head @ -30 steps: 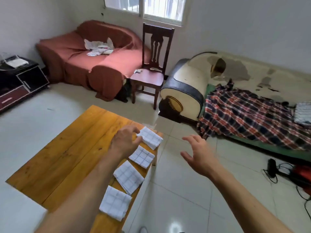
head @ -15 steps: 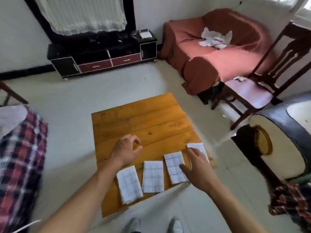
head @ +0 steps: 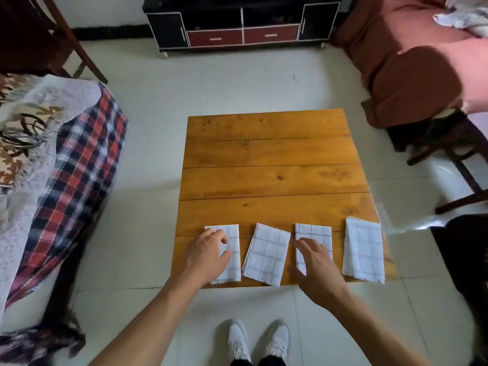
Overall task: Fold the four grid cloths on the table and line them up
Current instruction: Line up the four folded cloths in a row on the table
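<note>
Wooden table (head: 269,165) on pale tile, 4 folded grid cloths (head: 266,253) under flat, empty hands (head: 204,253).

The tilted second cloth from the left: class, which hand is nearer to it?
About equal, the left slightly nearer. The left hand rests on the leftmost cloth beside the tilted cloth; the right hand lies over the third cloth on the other side.
</note>
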